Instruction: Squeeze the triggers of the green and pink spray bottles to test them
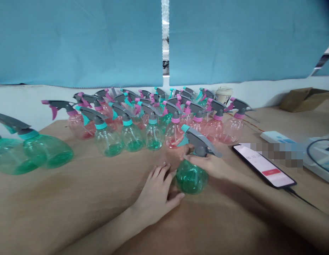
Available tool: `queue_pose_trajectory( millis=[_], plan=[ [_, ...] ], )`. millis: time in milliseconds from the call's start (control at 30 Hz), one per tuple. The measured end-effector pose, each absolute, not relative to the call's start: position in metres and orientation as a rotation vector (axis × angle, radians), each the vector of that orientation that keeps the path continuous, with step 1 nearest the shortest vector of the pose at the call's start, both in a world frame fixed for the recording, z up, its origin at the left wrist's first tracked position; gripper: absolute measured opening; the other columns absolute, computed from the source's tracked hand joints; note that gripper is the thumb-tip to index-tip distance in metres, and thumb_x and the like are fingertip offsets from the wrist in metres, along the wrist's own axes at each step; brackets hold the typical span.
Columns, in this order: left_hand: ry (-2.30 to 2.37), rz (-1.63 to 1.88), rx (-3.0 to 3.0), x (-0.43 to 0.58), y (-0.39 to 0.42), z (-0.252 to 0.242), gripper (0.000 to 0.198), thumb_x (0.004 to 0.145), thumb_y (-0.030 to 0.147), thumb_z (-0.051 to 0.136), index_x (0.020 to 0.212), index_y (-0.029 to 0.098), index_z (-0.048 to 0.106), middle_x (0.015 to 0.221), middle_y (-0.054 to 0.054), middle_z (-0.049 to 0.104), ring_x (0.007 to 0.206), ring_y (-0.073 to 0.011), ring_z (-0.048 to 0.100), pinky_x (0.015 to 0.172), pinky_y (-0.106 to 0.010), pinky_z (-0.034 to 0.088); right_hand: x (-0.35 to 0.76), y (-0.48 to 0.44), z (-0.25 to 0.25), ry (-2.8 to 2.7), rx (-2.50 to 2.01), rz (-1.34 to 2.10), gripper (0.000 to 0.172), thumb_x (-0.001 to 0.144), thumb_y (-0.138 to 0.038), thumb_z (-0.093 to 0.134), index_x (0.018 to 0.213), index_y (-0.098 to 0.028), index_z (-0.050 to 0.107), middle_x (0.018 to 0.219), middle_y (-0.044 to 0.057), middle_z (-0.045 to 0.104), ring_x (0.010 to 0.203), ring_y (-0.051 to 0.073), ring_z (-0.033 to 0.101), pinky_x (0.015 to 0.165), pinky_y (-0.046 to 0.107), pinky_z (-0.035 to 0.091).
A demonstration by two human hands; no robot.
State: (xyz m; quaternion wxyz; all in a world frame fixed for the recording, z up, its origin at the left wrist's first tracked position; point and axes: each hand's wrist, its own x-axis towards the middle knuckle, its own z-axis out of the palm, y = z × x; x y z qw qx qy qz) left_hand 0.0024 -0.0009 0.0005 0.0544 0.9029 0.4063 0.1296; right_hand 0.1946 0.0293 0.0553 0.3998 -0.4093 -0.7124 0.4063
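Observation:
A green spray bottle (192, 177) with a grey head and turquoise trigger stands a little tilted near the middle of the table. Around its neck, just under the sprayer head, my right hand (204, 163) is closed. My left hand (159, 191) lies low over the tabletop at the bottle's left side, fingers spread and holding nothing; its fingertips are close to the bottle, and I cannot tell whether they touch it. Behind, a row of spray bottles includes a green one (131, 136) with a turquoise collar and a pink one (175, 136) with a pink collar.
Several more green and pink spray bottles crowd the table's back. Two green ones (47, 150) stand far left. To the right lie a phone (265, 166) with a cable, a white power strip (278, 138) and a cardboard box (299, 99). A paper cup (224, 95) stands at the back wall.

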Motion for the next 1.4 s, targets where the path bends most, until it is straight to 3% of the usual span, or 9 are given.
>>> queue_pose_trajectory(
  millis=[267, 467, 600, 700, 1033, 1267, 1400],
  plan=[
    [1.238, 0.402, 2.746, 0.002, -0.001, -0.001, 0.053, 0.082, 0.046, 0.051, 0.124, 0.014, 0.043, 0.131, -0.014, 0.041, 0.122, -0.0302, 0.033, 0.099, -0.049, 0.027, 0.189, 0.024, 0.066, -1.743, -1.126, 0.922, 0.013, 0.064, -0.016, 0.053, 0.075, -0.023, 0.053, 0.066, -0.003, 0.059, 0.063, 0.016, 0.058, 0.059, 0.028, 0.046],
    [1.238, 0.397, 2.740, 0.001, -0.001, 0.000, 0.053, 0.082, 0.046, 0.051, 0.124, 0.015, 0.043, 0.131, -0.014, 0.041, 0.122, -0.0301, 0.033, 0.099, -0.049, 0.028, 0.193, 0.021, 0.065, -1.786, -1.086, 0.864, 0.015, 0.065, -0.013, 0.053, 0.075, -0.023, 0.054, 0.073, -0.002, 0.062, 0.066, 0.016, 0.060, 0.062, 0.028, 0.048],
    [1.238, 0.402, 2.738, 0.001, -0.001, 0.000, 0.053, 0.082, 0.046, 0.051, 0.124, 0.015, 0.042, 0.131, -0.014, 0.041, 0.122, -0.0299, 0.033, 0.100, -0.049, 0.027, 0.196, 0.025, 0.061, -1.770, -1.115, 0.892, 0.006, 0.066, -0.016, 0.054, 0.066, -0.022, 0.056, 0.065, -0.001, 0.061, 0.064, 0.016, 0.058, 0.064, 0.030, 0.048],
    [1.244, 0.427, 2.730, 0.001, -0.001, -0.001, 0.054, 0.082, 0.046, 0.051, 0.125, 0.016, 0.040, 0.130, -0.013, 0.042, 0.121, -0.0299, 0.034, 0.099, -0.050, 0.028, 0.196, 0.029, 0.054, -1.807, -1.088, 0.934, 0.009, 0.069, -0.019, 0.052, 0.062, -0.022, 0.056, 0.058, -0.001, 0.057, 0.062, 0.016, 0.055, 0.069, 0.033, 0.048],
    [1.239, 0.463, 2.722, 0.001, -0.001, -0.003, 0.055, 0.082, 0.045, 0.051, 0.126, 0.014, 0.039, 0.129, -0.014, 0.043, 0.121, -0.0305, 0.035, 0.098, -0.050, 0.028, 0.195, 0.028, 0.051, -1.788, -1.052, 0.888, 0.008, 0.068, -0.020, 0.054, 0.071, -0.023, 0.060, 0.069, -0.001, 0.063, 0.064, 0.016, 0.057, 0.063, 0.031, 0.048],
    [1.225, 0.501, 2.678, 0.002, -0.003, -0.003, 0.062, 0.080, 0.044, 0.054, 0.132, 0.017, 0.032, 0.130, -0.013, 0.043, 0.122, -0.0305, 0.035, 0.098, -0.050, 0.028, 0.193, 0.024, 0.053, -1.659, -1.108, 0.931, 0.006, 0.068, -0.026, 0.058, 0.064, -0.022, 0.058, 0.061, -0.001, 0.061, 0.061, 0.017, 0.058, 0.061, 0.031, 0.049],
    [1.207, 0.577, 2.605, 0.001, -0.006, 0.002, 0.067, 0.078, 0.043, 0.057, 0.132, 0.016, 0.029, 0.129, -0.014, 0.041, 0.120, -0.0305, 0.036, 0.096, -0.049, 0.031, 0.188, 0.026, 0.049, -1.676, -1.009, 0.980, 0.006, 0.071, -0.027, 0.059, 0.069, -0.021, 0.058, 0.070, 0.000, 0.062, 0.068, 0.017, 0.060, 0.068, 0.033, 0.050]
  ],
)
